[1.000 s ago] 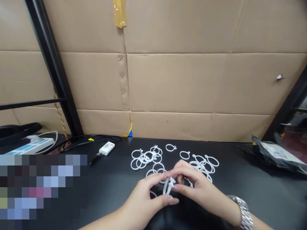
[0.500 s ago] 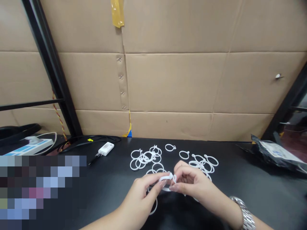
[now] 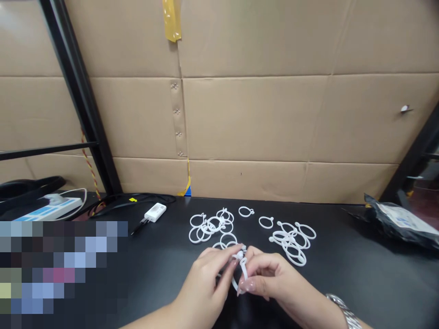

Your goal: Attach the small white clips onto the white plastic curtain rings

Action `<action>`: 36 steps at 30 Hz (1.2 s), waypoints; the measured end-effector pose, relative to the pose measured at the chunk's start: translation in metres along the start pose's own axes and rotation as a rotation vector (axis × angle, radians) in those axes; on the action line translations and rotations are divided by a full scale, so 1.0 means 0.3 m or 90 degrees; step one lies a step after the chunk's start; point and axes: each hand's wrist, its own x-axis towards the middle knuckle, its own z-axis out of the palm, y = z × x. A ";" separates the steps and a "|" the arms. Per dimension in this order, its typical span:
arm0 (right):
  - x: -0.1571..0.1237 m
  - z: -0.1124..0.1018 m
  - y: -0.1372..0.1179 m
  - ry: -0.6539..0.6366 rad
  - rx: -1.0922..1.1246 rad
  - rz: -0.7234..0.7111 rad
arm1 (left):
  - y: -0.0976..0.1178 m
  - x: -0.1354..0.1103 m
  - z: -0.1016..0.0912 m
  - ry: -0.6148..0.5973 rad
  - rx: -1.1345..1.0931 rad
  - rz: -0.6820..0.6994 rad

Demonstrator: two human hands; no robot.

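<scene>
A white plastic curtain ring (image 3: pixel 244 270) with a small eyelet is held between my two hands near the table's front. My left hand (image 3: pixel 205 279) pinches its top near the eyelet between thumb and fingers. Lower down, my right hand (image 3: pixel 272 273) grips the ring's band with thumb and forefinger. Whether a second ring is between the fingers I cannot tell. Beyond my left hand lies a cluster of white curtain rings (image 3: pixel 211 225), partly covered by the hand. Another cluster of rings (image 3: pixel 290 239) spreads out past my right hand.
Two single rings, a far ring (image 3: pixel 245 215) and a nearer ring (image 3: pixel 265 226), lie between the clusters. A white charger (image 3: pixel 155 212) and a power strip (image 3: pixel 56 209) are at left. A black plastic bag (image 3: pixel 401 221) sits at right. Cardboard (image 3: pixel 254 119) walls the back.
My right hand has moved lower and tilted the ring so its band points down. My left hand keeps its pinch. The view has shifted slightly, with more of the right cluster showing.
</scene>
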 end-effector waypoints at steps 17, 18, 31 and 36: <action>0.001 0.047 0.036 0.000 0.150 0.027 | 0.025 0.006 -0.006 -0.030 -0.014 -0.160; 0.001 0.047 0.044 -0.007 0.159 0.030 | 0.024 0.005 -0.007 -0.032 -0.007 -0.148; 0.000 0.065 0.082 0.006 0.105 0.038 | -0.004 0.005 0.008 0.036 0.035 0.025; -0.006 0.066 0.073 0.033 0.108 0.046 | 0.006 0.007 -0.003 0.059 0.075 0.080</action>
